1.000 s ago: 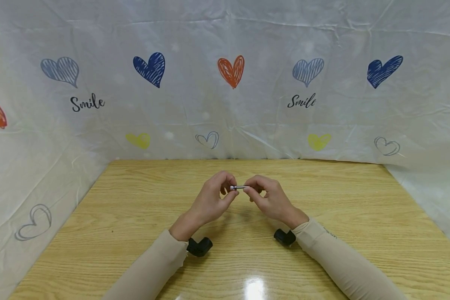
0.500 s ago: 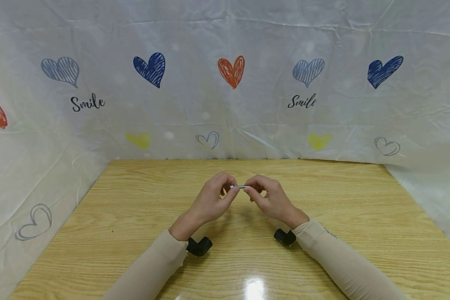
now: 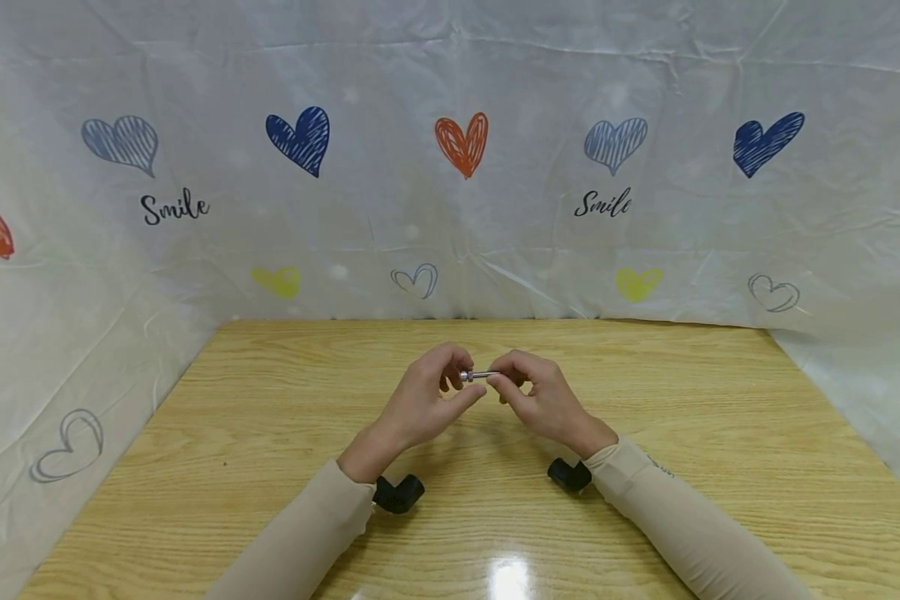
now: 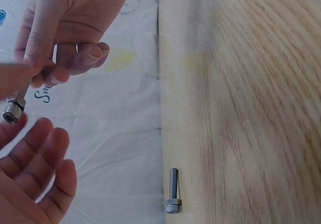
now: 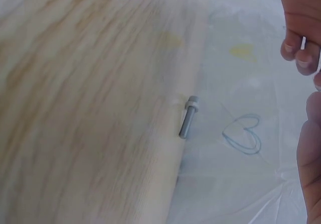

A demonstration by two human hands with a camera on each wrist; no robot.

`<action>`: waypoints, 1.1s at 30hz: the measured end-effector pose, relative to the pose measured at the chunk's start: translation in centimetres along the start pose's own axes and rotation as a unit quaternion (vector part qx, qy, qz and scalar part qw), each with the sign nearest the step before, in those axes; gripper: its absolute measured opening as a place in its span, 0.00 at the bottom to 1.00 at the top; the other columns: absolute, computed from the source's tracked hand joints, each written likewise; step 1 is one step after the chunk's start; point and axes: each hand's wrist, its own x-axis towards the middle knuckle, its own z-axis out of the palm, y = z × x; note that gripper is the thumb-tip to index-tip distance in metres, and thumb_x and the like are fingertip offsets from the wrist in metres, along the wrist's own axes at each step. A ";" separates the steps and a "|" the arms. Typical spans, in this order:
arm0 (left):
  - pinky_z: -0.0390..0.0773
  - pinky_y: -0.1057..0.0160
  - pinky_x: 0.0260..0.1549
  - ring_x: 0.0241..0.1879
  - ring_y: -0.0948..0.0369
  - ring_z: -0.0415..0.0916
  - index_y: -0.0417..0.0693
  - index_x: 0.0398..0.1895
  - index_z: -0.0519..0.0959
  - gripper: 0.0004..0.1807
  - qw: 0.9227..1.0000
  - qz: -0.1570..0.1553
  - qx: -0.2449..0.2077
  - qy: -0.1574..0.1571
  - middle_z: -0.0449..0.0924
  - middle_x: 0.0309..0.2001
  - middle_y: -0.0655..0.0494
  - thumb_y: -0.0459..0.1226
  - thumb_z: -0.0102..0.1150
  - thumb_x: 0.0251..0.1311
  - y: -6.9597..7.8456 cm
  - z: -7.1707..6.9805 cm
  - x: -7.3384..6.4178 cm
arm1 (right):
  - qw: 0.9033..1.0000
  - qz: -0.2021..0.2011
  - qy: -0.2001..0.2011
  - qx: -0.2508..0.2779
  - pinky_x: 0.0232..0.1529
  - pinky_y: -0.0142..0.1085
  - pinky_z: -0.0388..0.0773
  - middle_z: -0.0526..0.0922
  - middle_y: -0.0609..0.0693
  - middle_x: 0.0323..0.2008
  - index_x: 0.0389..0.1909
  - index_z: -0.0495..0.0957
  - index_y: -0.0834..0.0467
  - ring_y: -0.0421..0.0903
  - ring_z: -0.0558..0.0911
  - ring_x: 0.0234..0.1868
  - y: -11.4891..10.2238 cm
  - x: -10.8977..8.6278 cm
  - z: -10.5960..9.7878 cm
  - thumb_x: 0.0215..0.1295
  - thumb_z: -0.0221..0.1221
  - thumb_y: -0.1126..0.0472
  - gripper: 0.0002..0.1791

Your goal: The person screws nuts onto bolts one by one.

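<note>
A small silver socket head bolt (image 4: 12, 111) with a nut threaded near its head lies level between my two hands. My right hand (image 3: 547, 404) pinches the far end of its shank between thumb and index finger. Beside the bolt head is my left hand (image 3: 423, 404). Its thumb is stretched out below the bolt, and its other fingers curve loosely behind the head; whether they touch it I cannot tell. Another bolt with a nut (image 4: 173, 191) lies on the table in the left wrist view. A similar bolt (image 5: 188, 116) shows in the right wrist view, possibly the same one.
Beneath the hands is a wood-grain table (image 3: 270, 417). A white cloth (image 3: 525, 75) printed with hearts and "Smile" hangs along its back and left side. A black wrist mount sits under each cuff, one at the left cuff (image 3: 400, 493) and one at the right cuff (image 3: 570, 473).
My left thumb has come away from the bolt head and stretched out to the right, uncovering the head and nut. The right hand stays in place with its pinch on the shank.
</note>
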 end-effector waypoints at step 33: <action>0.75 0.59 0.31 0.31 0.65 0.68 0.50 0.37 0.78 0.08 1.000 -0.021 0.010 -0.006 0.73 0.34 0.61 0.42 0.51 0.70 0.1 0.0 0.0 | 1.000 -0.016 0.006 0.001 0.20 0.39 0.72 0.76 0.54 0.22 0.36 0.77 0.62 0.42 0.73 0.20 0.2 0.0 0.2 0.62 0.57 0.76 0.07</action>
